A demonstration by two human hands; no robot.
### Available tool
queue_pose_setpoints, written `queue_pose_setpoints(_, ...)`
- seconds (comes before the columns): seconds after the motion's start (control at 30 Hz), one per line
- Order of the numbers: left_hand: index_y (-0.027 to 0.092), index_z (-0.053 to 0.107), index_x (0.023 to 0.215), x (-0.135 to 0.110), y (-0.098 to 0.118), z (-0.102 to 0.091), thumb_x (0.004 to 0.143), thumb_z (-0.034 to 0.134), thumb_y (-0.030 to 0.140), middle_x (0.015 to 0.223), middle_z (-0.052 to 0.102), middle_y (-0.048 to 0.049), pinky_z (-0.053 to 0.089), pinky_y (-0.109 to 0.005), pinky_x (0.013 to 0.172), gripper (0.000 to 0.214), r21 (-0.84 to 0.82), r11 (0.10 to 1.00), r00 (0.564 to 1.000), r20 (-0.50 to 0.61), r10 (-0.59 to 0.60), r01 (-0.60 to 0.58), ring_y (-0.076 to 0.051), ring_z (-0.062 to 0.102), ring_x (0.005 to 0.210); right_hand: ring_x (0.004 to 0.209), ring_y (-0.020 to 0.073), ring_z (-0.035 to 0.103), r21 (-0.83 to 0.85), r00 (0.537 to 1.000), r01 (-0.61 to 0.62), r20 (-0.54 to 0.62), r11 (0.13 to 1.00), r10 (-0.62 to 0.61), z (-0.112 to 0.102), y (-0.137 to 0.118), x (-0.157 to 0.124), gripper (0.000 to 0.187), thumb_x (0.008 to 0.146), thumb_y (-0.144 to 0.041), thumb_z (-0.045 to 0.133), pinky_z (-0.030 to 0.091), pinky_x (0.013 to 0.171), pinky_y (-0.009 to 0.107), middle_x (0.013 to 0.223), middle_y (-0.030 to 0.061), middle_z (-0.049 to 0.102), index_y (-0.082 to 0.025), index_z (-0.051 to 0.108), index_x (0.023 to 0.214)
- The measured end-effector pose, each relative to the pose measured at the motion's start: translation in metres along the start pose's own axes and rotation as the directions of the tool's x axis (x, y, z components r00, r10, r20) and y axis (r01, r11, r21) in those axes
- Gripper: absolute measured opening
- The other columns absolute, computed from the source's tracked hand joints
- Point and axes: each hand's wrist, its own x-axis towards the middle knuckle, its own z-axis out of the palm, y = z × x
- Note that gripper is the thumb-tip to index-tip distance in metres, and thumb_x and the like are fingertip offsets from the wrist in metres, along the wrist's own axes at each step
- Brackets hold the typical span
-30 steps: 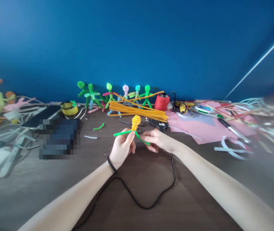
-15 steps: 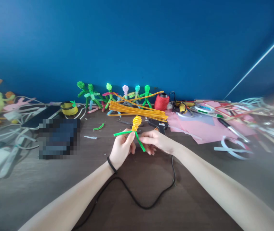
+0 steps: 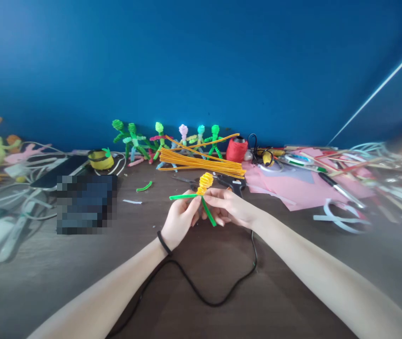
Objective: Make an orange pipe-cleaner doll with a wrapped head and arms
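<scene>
A pipe cleaner figure is held up at the middle of the table, its yellow coiled part point(image 3: 206, 183) pointing up and tilted a little to the right. From the coil's base, one green pipe cleaner point(image 3: 183, 197) sticks out to the left and another slants down to the right between my hands. My left hand point(image 3: 183, 209) pinches the figure where the green and yellow meet. Thumb and forefinger of my right hand point(image 3: 227, 205) close on the same joint from the right, the other fingers curled below.
Behind my hands lie a bundle of orange pipe cleaners point(image 3: 201, 162), scissors point(image 3: 184, 179) and a black glue gun point(image 3: 232, 182). Several pipe cleaner figures point(image 3: 215, 141) lean against the blue wall. Pink paper point(image 3: 292, 188) lies right, phones point(image 3: 59, 170) left. A black cord point(image 3: 215, 305) loops in front.
My right hand has moved left and closed on the figure's joint. The figure has shifted slightly right and down, its yellow coil tilting further right.
</scene>
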Motion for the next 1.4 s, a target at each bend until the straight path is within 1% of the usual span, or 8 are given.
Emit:
queue_pose_setpoints(0.1,0.017,0.044,0.059,-0.001,0.0,0.001,0.077,0.045,0.037,0.034,0.035,0.0086,0.018,-0.018,0.034,0.027,-0.03,0.999,0.999,0.043,-0.016,0.017,-0.004,0.026,0.03,0.032,0.0028,0.043,0.049,1.0,-0.009,0.027,0.999,0.008,0.0,-0.002,-0.002,0.023,0.075,-0.036,0.058,0.024,0.03,0.014,0.06,0.0003,0.062,-0.015,0.047,0.078)
queue_pose_setpoints(0.23,0.017,0.043,0.059,0.0,-0.004,0.001,0.077,0.045,0.04,0.035,0.031,0.0091,0.015,-0.019,0.034,0.029,-0.054,0.997,0.998,0.05,-0.046,0.048,-0.003,0.023,0.031,0.033,0.001,0.04,0.088,0.999,0.012,0.03,0.996,-0.015,0.0,-0.001,-0.001,0.021,0.074,-0.032,0.06,0.026,0.032,0.014,0.059,-0.0006,0.06,-0.014,0.049,0.076)
queue_pose_setpoints(0.53,0.018,0.04,0.061,0.001,-0.012,-0.001,0.08,0.041,0.041,0.041,0.032,0.008,0.019,-0.019,0.036,0.03,-0.027,0.999,0.998,0.06,-0.017,0.019,-0.004,0.026,0.036,0.031,-0.0005,0.037,-0.009,0.991,0.128,-0.033,0.992,-0.128,0.004,-0.001,-0.002,0.015,0.077,-0.026,0.056,0.025,0.031,0.013,0.057,-0.0021,0.058,-0.012,0.052,0.073)
queue_pose_setpoints(0.77,0.017,0.042,0.061,-0.001,-0.009,0.0,0.081,0.042,0.037,0.043,0.039,0.0065,0.024,-0.018,0.037,0.028,-0.034,0.999,0.999,0.053,0.008,-0.006,-0.004,0.03,0.036,0.03,0.0012,0.04,0.009,0.989,0.139,-0.045,0.99,-0.138,0.004,0.001,0.0,0.014,0.076,-0.025,0.056,0.029,0.029,0.012,0.055,-0.002,0.059,-0.013,0.05,0.072)
queue_pose_setpoints(0.9,0.017,0.044,0.063,-0.002,-0.009,0.0,0.081,0.04,0.039,0.038,0.036,0.0081,0.021,-0.018,0.031,0.029,-0.06,0.998,0.998,0.062,-0.024,0.028,-0.004,0.028,0.03,0.03,0.0025,0.043,0.018,0.989,0.144,-0.045,0.989,-0.143,0.006,0.001,0.001,0.015,0.075,-0.026,0.056,0.031,0.028,0.013,0.053,-0.0028,0.058,-0.013,0.049,0.072)
queue_pose_setpoints(1.0,0.017,0.044,0.064,-0.002,-0.01,-0.001,0.081,0.039,0.039,0.038,0.038,0.0078,0.024,-0.017,0.031,0.028,-0.07,0.997,0.996,0.087,-0.036,0.042,-0.004,0.032,0.029,0.029,0.0027,0.044,0.003,0.988,0.147,-0.047,0.989,-0.147,0.006,0.001,0.0,0.015,0.075,-0.026,0.056,0.031,0.027,0.012,0.053,-0.0035,0.058,-0.013,0.049,0.072)
queue_pose_setpoints(1.17,0.017,0.043,0.063,-0.003,-0.007,0.001,0.077,0.044,0.039,0.048,0.048,0.0051,0.031,-0.017,0.032,0.026,-0.11,0.992,0.998,0.039,-0.053,0.057,-0.005,0.041,0.033,0.029,0.0028,0.044,-0.052,0.987,0.144,-0.057,0.988,-0.147,0.006,0.004,0.001,0.015,0.076,-0.027,0.054,0.03,0.026,0.012,0.053,-0.0034,0.058,-0.014,0.048,0.071)
queue_pose_setpoints(1.4,0.017,0.043,0.064,-0.005,-0.006,0.001,0.075,0.046,0.038,0.048,0.049,0.0051,0.031,-0.017,0.032,0.024,-0.093,0.995,0.999,0.014,-0.045,0.046,-0.005,0.041,0.033,0.029,0.003,0.044,-0.082,0.987,0.148,-0.05,0.986,-0.153,0.006,0.005,0.001,0.015,0.075,-0.027,0.053,0.029,0.026,0.012,0.052,-0.0033,0.058,-0.014,0.047,0.073)
